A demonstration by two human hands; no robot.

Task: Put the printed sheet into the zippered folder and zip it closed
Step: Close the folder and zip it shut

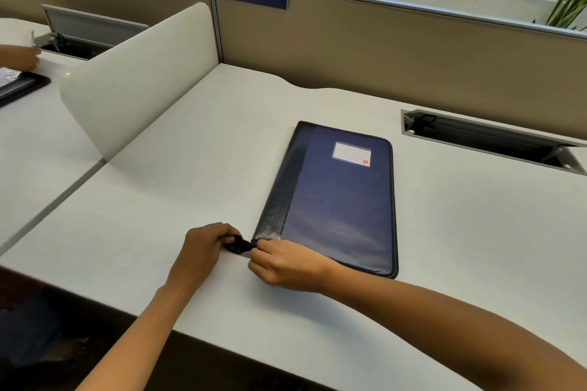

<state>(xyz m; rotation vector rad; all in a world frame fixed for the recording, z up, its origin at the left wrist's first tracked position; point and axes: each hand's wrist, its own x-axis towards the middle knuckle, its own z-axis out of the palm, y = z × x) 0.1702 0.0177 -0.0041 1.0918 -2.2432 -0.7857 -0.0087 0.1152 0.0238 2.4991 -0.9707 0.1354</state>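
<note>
Left hand point(203, 247) curls its grip round a black tab point(236, 244); right hand point(286, 263) pinches the near corner of the zippered folder point(336, 200), flat on the surface point(190, 168). Light and pliable, it is probably best steadied there.

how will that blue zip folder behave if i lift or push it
The folder lies flat with crisp edges, so it probably lifts fairly stiff. Its smooth cover on the smooth desk suggests it slides easily. Thin and flat, it seems unlikely to tip.
</note>
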